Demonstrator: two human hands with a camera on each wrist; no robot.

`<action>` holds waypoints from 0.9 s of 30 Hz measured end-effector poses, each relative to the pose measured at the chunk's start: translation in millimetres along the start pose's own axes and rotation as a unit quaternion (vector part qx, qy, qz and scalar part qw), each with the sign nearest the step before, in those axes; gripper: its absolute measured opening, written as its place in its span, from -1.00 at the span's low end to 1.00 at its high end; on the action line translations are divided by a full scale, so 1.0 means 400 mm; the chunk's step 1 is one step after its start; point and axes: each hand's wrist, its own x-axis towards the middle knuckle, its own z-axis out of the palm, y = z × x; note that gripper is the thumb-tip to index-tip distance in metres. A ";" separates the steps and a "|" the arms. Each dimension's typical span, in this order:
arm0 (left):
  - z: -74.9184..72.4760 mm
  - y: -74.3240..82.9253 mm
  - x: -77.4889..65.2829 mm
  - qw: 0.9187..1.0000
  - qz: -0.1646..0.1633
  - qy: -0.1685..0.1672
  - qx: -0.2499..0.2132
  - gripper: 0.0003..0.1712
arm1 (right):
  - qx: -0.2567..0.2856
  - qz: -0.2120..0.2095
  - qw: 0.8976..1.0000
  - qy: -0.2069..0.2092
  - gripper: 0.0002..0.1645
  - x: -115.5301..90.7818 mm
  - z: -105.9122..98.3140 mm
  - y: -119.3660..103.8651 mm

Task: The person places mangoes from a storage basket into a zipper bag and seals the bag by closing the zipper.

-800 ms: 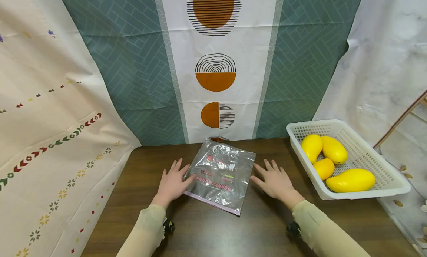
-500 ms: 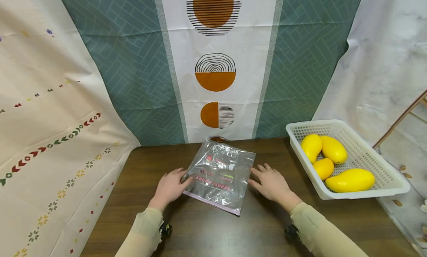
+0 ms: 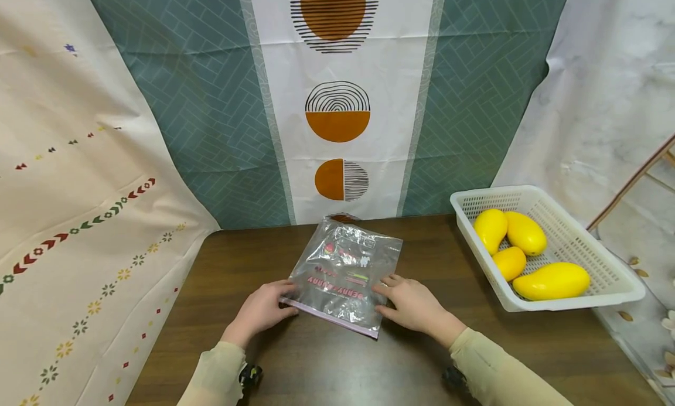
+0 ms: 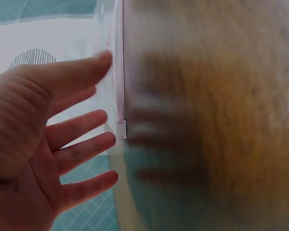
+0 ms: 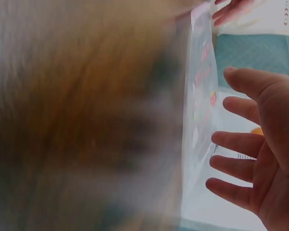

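Observation:
A clear zip bag (image 3: 337, 309) with pink printing lies flat on the table, its pink zip edge toward me. My left hand (image 3: 262, 311) is at the bag's left front corner. In the left wrist view that hand (image 4: 43, 125) has parted, loosely bent fingers beside the zip's slider (image 4: 121, 129), pinching nothing. My right hand (image 3: 413, 305) reaches over the bag's right edge. The right wrist view shows its fingers (image 5: 233, 144) spread and loosely bent close to the bag (image 5: 200, 91), holding nothing. Whether fingertips touch the bag is hard to tell.
To the right stands a white plastic basket (image 3: 606, 283) with several yellow mangoes (image 3: 551, 281) in it. The dark wooden table (image 3: 337, 377) ends at hanging patterned cloths (image 3: 211, 130) at the back and both sides.
Both hands have moved toward me and inward: the left to the bag's front left corner, the right over its right edge. The bag stays about where it was.

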 end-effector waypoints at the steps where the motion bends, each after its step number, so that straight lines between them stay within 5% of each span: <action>1: 0.001 0.000 -0.002 1.000 0.001 -0.003 -0.002 -0.45 | 0.001 -0.005 1.000 -0.002 -0.42 0.000 0.003 -0.006; 12: 0.014 0.003 0.001 1.000 -0.010 0.018 0.000 -0.54 | 0.020 -0.017 0.999 -0.040 -0.25 -0.017 0.042 -0.050; 27: 0.028 0.021 0.002 0.999 -0.001 0.038 0.033 -0.72 | 0.005 -0.011 0.999 -0.048 -0.27 -0.037 0.054 -0.029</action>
